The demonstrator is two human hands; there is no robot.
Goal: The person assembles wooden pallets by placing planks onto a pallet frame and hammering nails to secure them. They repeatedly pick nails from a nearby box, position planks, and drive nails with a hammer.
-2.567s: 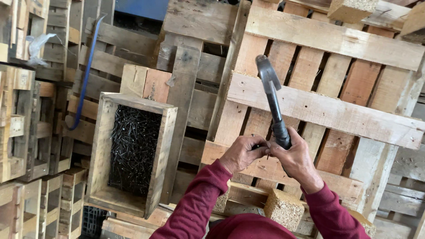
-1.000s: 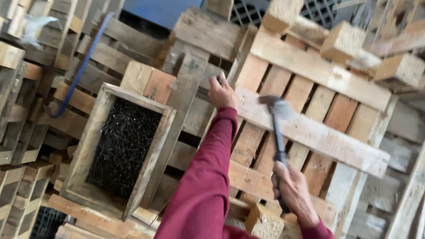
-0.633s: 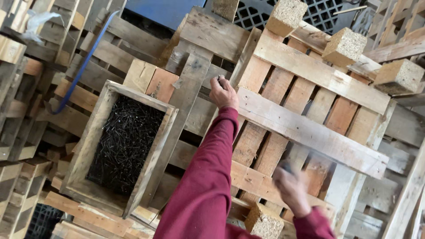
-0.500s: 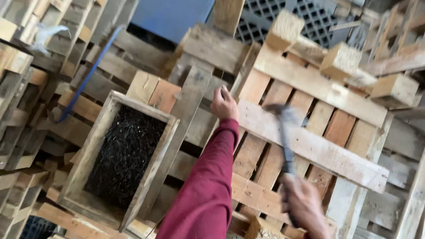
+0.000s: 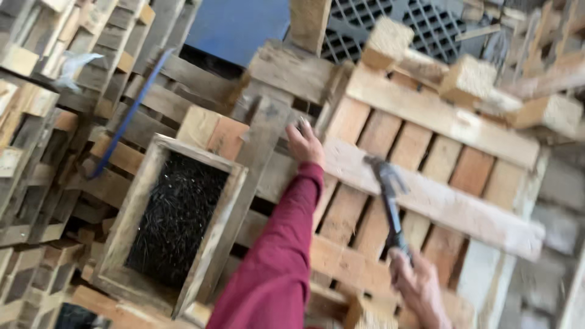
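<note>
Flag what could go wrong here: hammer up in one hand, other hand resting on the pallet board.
1. The left hand rests at the end of the cross board that the hammer hangs over; a stray blow could catch fingers.
2. The right hand grips the handle at its very end, so the head may glance off.
3. The open nail box sits close by and could get knocked.

No packages, labels, signs or screens in sight. Only bare timber all round, unmarked and unprinted. Nothing wrapped, tagged or lit anywhere among the stacks.
</note>
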